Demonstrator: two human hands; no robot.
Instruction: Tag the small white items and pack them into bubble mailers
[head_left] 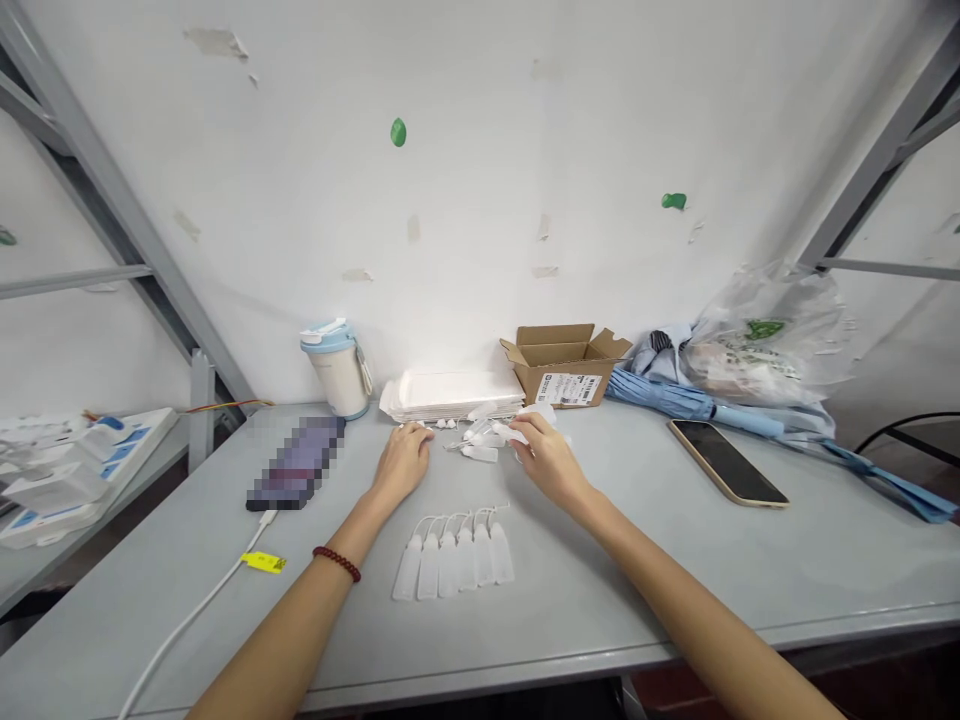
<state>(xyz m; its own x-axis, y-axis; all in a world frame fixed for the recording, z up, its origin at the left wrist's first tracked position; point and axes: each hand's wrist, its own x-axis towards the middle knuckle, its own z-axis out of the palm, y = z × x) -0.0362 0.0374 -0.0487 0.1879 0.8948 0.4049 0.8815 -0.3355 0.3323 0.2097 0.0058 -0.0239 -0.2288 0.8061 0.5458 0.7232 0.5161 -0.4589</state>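
A loose pile of small white translucent plastic tags (480, 453) with thin loops lies near the back of the grey table. My right hand (551, 458) is at the pile's right side, thumb and fingers around one white tag; part of it is hidden by the fingers. Left of the pile, my left hand (405, 458) rests low over the table with its fingers extended and nothing visible in them. Between my forearms, a neat row of several similar tags (448, 565) lies side by side, loops pointing away from me.
Behind the pile are a stack of white trays or sleeves (454, 392) and an open cardboard box (562, 375). A cup (337, 372) and a phone (296, 465) with a cable stand left. Right are another phone (727, 462), a blue umbrella (667, 397) and a plastic bag (772, 340).
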